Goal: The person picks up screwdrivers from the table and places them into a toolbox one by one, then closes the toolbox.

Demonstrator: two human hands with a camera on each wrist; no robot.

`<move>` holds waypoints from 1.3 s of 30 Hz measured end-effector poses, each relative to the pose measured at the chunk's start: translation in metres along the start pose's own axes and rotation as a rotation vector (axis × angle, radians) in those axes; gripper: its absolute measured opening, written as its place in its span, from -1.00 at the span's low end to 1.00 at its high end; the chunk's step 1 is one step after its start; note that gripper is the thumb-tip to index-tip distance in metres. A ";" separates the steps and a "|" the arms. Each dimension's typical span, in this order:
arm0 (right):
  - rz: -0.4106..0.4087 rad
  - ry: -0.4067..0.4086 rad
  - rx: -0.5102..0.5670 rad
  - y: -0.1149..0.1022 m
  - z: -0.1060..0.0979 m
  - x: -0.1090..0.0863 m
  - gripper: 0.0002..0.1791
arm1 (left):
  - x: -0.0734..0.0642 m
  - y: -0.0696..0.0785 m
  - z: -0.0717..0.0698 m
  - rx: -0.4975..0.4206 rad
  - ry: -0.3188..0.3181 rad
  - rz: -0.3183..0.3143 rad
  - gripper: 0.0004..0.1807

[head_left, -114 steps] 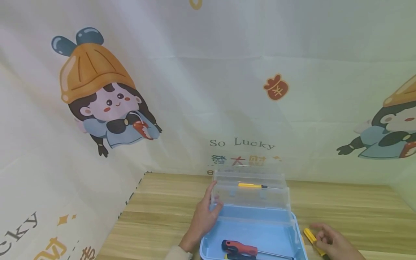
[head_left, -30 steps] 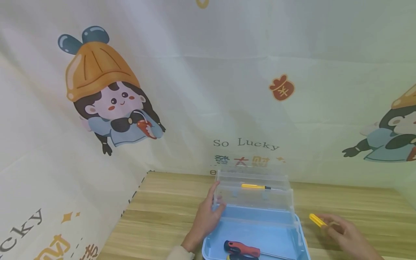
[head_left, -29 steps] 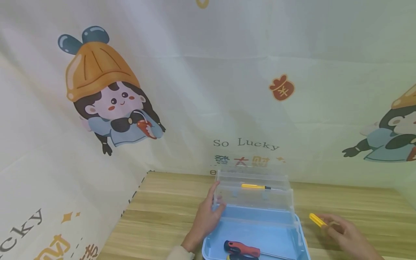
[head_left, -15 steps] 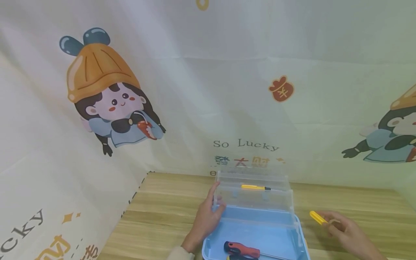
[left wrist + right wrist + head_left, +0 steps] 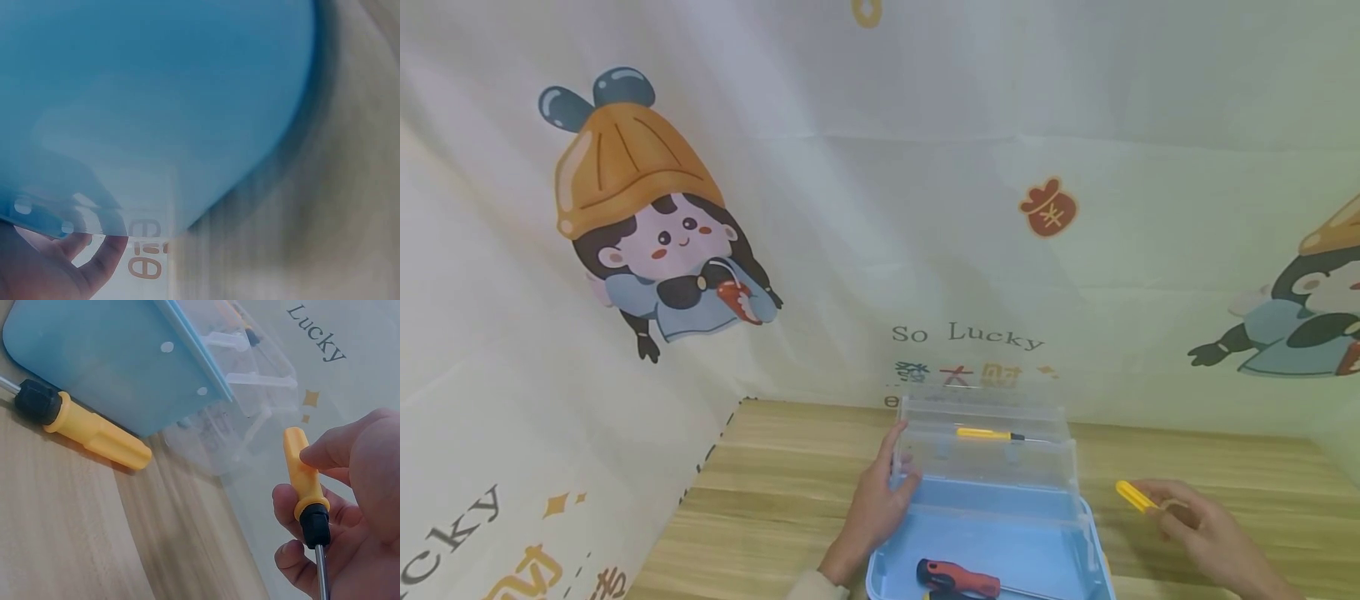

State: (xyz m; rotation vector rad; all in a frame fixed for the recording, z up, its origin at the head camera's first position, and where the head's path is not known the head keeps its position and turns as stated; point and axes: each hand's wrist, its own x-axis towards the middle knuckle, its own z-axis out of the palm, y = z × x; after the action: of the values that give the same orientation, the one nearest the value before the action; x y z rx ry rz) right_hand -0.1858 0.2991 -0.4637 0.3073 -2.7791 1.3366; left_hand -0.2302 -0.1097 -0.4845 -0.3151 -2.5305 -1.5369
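Observation:
A blue toolbox (image 5: 985, 537) with a clear lid (image 5: 925, 454) folded back stands on the table. My left hand (image 5: 880, 500) grips the lid at the box's back left corner; in the left wrist view its fingers (image 5: 103, 262) curl round the edge. To the right of the box, my right hand (image 5: 1195, 525) pinches a yellow-handled screwdriver (image 5: 301, 462) between thumb and fingers, its metal shaft pointing down in the right wrist view. Inside the box lies a red and black screwdriver (image 5: 958, 577), with another dark handle partly cut off below it. A small yellow screwdriver (image 5: 985, 434) lies in the lid.
Another yellow-handled screwdriver (image 5: 100, 437) lies on the wooden table (image 5: 775, 483) against the box's right side. A printed cloth (image 5: 850, 208) hangs behind and to the left of the table.
Since the earliest frame, my right hand has lifted the yellow screwdriver off to the right, away from the box. Lately it has risen slightly. My left hand stays on the lid.

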 end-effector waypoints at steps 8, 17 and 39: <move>-0.069 0.027 -0.005 -0.001 0.000 0.002 -0.65 | 0.000 0.000 0.000 0.006 0.007 0.001 -0.26; -0.069 0.022 -0.018 -0.010 -0.001 0.005 -0.64 | -0.001 0.000 0.000 -0.004 0.004 -0.002 -0.25; -0.150 0.045 0.015 -0.028 -0.003 0.017 -0.66 | 0.001 -0.002 0.001 0.012 0.021 0.009 -0.24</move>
State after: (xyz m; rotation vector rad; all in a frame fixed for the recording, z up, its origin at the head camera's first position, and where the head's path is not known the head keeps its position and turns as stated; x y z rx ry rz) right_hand -0.1972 0.2814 -0.4382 0.4704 -2.6515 1.3127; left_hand -0.2314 -0.1097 -0.4867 -0.3071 -2.5177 -1.5132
